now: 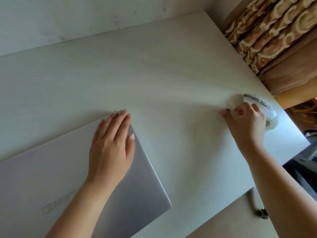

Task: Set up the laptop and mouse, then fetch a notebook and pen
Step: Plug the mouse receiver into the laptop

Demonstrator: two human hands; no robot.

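While the left hand (111, 143) lies flat and released, palm down on the closed laptop (72, 182), the right hand (247, 122) curls over the mouse (262, 109), fingers bent around its near side; looks like a loose grasp, though how firm I cannot tell. Left fingers reach the laptop's far right corner, fingertips just over the edge. Laptop sits at the near left of the desk (154, 74), lid shut, long axis running from the near right up toward the far left, skewed to the desk edge. Mouse is at the desk's right side, near that edge, well apart from the laptop; its long axis runs roughly along the right edge, gray strip on top. Which end is the front is hard to tell. Right hand is the nearer one to the mouse, left to the laptop. Judgement: laptop still needs squaring and opening, mouse needs bringing in beside it. No notebook or pen in view. Patterned curtain (274, 31) hangs beyond the desk's right side.
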